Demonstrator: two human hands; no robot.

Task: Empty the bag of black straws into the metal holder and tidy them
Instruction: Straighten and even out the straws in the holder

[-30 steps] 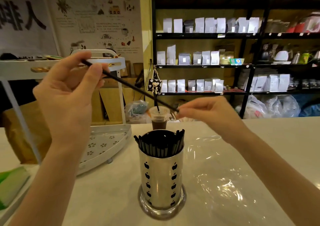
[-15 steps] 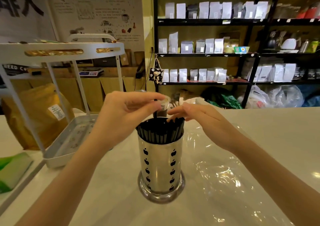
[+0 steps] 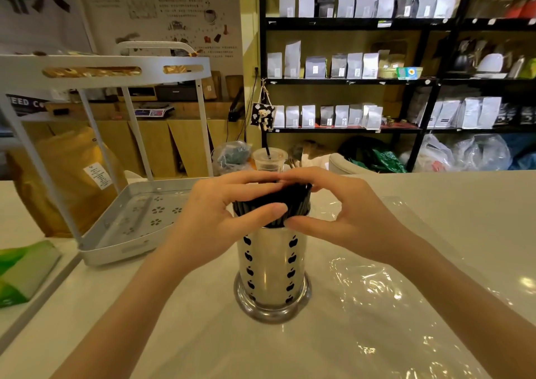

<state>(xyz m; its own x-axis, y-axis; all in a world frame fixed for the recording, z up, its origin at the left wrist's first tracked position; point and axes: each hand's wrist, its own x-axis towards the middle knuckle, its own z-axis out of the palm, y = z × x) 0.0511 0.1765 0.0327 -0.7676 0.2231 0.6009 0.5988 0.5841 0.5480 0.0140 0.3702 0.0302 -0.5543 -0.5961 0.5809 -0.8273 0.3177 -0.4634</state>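
A shiny metal holder with apple-shaped cutouts stands upright on the white counter, centre of view. A bundle of black straws sticks out of its top. My left hand wraps the straw tops from the left, thumb across the front. My right hand closes on them from the right, thumb under the bundle at the holder's rim. Both hands cup the straw tops between them. An empty clear plastic bag lies flat on the counter to the right of the holder.
A white two-tier rack stands at the left. A lidded iced drink with a black straw sits just behind the holder. A green packet lies at the left edge. Dark shelving with pouches fills the background.
One second ago both hands held a single straw raised above the holder. It went into the holder, and both hands have dropped and closed around the straw tops.
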